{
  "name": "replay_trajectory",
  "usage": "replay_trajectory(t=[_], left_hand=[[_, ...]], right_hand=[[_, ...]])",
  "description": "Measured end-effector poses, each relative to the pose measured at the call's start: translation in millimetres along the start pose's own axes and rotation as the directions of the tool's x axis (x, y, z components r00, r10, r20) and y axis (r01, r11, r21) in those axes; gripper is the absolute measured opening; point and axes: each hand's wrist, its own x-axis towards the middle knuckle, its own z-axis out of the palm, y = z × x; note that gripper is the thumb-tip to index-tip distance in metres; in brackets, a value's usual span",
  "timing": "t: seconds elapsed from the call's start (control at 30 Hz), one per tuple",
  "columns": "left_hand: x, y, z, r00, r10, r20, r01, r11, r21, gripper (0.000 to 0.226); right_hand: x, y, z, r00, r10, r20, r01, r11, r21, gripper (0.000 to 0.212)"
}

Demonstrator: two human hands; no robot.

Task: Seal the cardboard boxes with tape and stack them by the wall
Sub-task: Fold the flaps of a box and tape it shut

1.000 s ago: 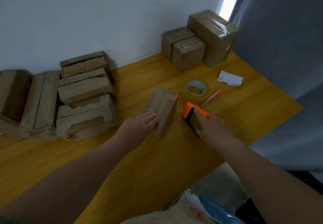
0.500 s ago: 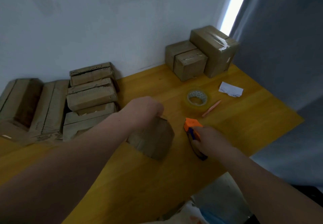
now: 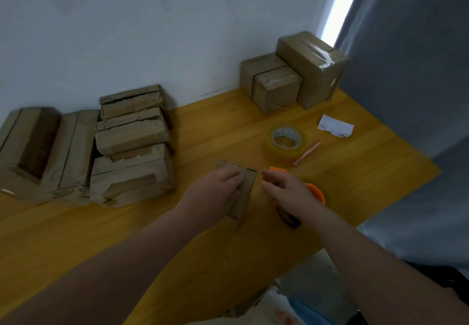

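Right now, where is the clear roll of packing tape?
Head view: the clear tape roll lies flat on the yellow wooden table right of centre, just left of the pink pencil, in front of the sealed cardboard boxes.

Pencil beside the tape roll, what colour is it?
Pale pink-orange pencil, seen in the head view.

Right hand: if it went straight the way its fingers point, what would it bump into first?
Probably the small cardboard box that the left hand grips. The right hand points its fingers left at it across a narrow gap, though depth is hard to judge.
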Motion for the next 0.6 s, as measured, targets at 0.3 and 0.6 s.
replay_trajectory(t=[0.3, 0.6], left_hand=[[-19.4, -7.4, 24.1, 0.988, 0.059, 0.145, -0.066, 0.997, 0.046, 0.081], [-22.8, -12.1, 28.8, 0.988, 0.119, 0.099, -0.118, 0.993, -0.015, 0.075]], right_hand=[[8.2, -0.8, 12.2, 1.000, 0.010, 0.014, -0.012, 0.987, 0.157, 0.034], [9.5, -3.1, 21.9, 0.992, 0.028, -0.126, -0.007, 0.986, 0.165, 0.013]])
